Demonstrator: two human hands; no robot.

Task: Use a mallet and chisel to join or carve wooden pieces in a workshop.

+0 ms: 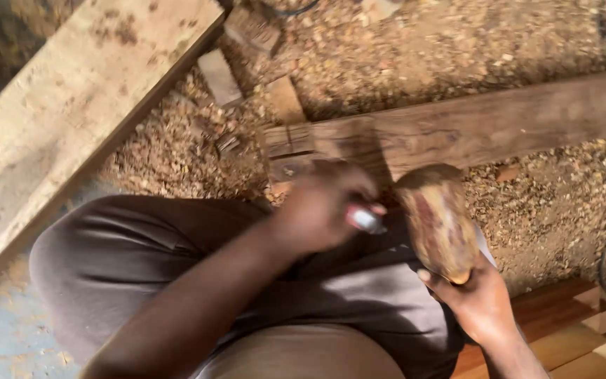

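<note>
My left hand (320, 207) is closed around a chisel (366, 220); only its pale metal part shows past my fingers, and the hand is blurred. It sits at the near end of a dark wooden beam (485, 126) that runs to the right. My right hand (478, 298) grips a round wooden mallet (438, 221) by its lower end, the head raised just right of the chisel. My knee in brown trousers (135, 253) is under both arms.
A wide pale plank (57, 119) slants across the left. Wood shavings (401, 63) and small offcut blocks (219, 76) cover the ground. Reddish boards (562, 330) lie at the lower right, with a dark cable (604, 263) beside them.
</note>
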